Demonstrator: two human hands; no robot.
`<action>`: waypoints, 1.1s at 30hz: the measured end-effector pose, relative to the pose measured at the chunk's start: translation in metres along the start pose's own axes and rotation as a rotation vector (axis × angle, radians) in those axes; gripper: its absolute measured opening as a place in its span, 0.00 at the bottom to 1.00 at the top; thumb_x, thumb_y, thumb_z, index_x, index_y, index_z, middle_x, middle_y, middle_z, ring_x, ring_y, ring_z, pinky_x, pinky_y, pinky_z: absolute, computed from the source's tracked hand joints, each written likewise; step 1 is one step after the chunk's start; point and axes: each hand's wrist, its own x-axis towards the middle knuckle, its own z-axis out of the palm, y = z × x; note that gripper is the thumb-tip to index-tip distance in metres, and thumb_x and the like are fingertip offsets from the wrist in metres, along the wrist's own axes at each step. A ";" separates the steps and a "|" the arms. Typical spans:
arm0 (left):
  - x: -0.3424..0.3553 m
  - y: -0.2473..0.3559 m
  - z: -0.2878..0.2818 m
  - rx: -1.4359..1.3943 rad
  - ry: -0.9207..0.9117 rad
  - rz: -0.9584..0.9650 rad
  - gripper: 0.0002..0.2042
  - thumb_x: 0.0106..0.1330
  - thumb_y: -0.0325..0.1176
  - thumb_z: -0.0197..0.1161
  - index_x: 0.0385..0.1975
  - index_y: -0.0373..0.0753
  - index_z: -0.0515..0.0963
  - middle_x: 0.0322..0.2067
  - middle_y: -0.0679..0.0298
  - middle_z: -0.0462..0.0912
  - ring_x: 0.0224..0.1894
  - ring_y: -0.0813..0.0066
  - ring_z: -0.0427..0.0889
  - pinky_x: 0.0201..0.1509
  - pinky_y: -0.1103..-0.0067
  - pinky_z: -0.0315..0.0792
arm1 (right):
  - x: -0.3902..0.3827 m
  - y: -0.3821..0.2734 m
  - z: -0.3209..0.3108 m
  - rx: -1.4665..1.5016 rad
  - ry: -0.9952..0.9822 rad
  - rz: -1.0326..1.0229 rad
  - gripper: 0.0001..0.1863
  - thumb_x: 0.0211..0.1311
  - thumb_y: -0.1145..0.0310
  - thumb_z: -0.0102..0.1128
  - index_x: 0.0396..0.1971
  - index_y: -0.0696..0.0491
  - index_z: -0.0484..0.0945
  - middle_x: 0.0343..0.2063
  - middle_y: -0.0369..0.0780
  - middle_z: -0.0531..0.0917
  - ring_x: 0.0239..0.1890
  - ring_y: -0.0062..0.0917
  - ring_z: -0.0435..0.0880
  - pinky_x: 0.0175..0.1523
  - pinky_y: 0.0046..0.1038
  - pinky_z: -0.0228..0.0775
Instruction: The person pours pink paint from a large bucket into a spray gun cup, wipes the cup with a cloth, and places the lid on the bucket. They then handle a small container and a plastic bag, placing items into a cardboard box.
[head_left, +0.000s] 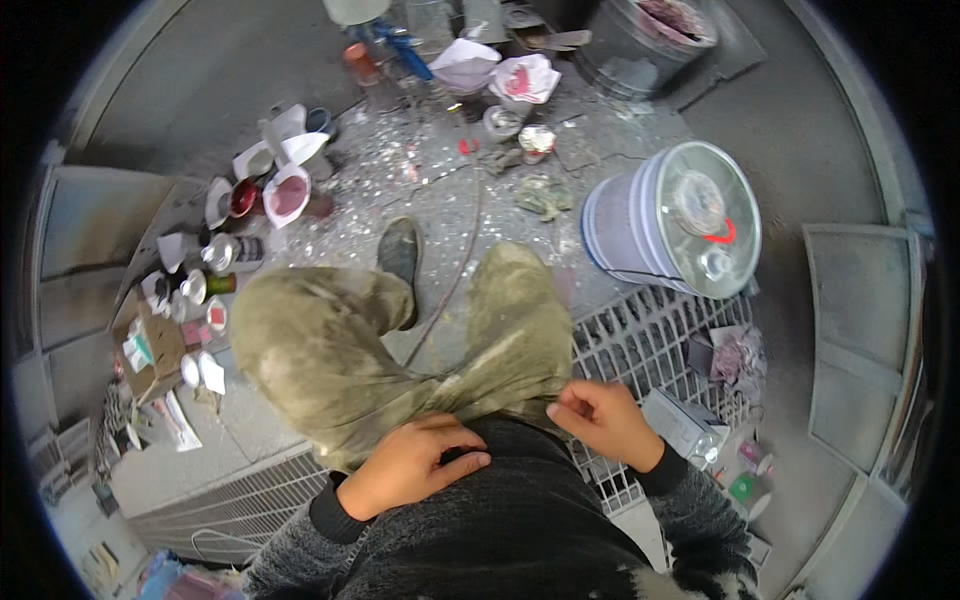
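My left hand rests at my waist, where the dark top meets the khaki trousers. Its fingers are loosely bent, with the thumb apart from them. My right hand is at the right side of the waistband, its thumb and forefinger closed on the trouser cloth. My legs are bent at the knee, and a dark shoe shows beyond the left knee on the paint-spattered floor.
A white lidded bucket stands right of my knees beside a metal grating. Paint cups, cans and a cardboard box crowd the left. A large drum stands at back. A hose crosses the floor.
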 end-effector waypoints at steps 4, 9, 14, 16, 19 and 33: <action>0.027 0.001 0.004 0.039 -0.236 -0.001 0.14 0.66 0.45 0.73 0.37 0.40 0.84 0.35 0.60 0.83 0.38 0.60 0.83 0.40 0.67 0.76 | -0.061 0.035 0.028 0.133 0.021 -0.045 0.12 0.67 0.63 0.72 0.34 0.56 0.81 0.25 0.38 0.83 0.26 0.22 0.81 0.32 0.25 0.73; 0.035 0.004 0.003 0.153 -0.415 0.066 0.21 0.63 0.49 0.75 0.43 0.38 0.80 0.38 0.59 0.83 0.43 0.59 0.83 0.45 0.67 0.77 | -0.100 0.052 0.050 0.273 0.026 -0.057 0.16 0.65 0.63 0.74 0.41 0.53 0.75 0.23 0.38 0.79 0.24 0.25 0.80 0.32 0.29 0.72; 0.035 0.011 0.004 0.284 -0.446 0.073 0.21 0.64 0.47 0.76 0.44 0.38 0.77 0.37 0.59 0.80 0.39 0.59 0.82 0.43 0.67 0.76 | -0.106 0.039 0.060 0.066 0.051 0.036 0.14 0.66 0.62 0.72 0.40 0.51 0.75 0.23 0.37 0.79 0.24 0.32 0.80 0.28 0.33 0.69; 0.036 0.012 0.005 0.288 -0.409 0.093 0.21 0.64 0.47 0.75 0.44 0.38 0.76 0.37 0.58 0.79 0.38 0.58 0.81 0.42 0.66 0.76 | -0.099 0.034 0.064 0.004 0.141 -0.044 0.14 0.66 0.64 0.72 0.42 0.51 0.76 0.24 0.38 0.79 0.24 0.34 0.81 0.29 0.35 0.70; 0.040 0.012 0.007 0.244 -0.358 0.118 0.22 0.65 0.48 0.75 0.44 0.36 0.76 0.36 0.56 0.79 0.38 0.56 0.81 0.42 0.66 0.75 | -0.087 0.032 0.063 0.042 0.197 -0.171 0.16 0.64 0.66 0.72 0.49 0.51 0.78 0.30 0.40 0.80 0.30 0.35 0.83 0.32 0.35 0.74; 0.076 0.008 0.012 0.188 -0.657 0.314 0.26 0.72 0.57 0.63 0.42 0.35 0.75 0.25 0.52 0.78 0.30 0.48 0.79 0.34 0.60 0.72 | -0.038 0.025 0.046 0.255 -0.103 -0.271 0.16 0.59 0.70 0.75 0.46 0.53 0.81 0.32 0.36 0.79 0.29 0.23 0.80 0.34 0.27 0.74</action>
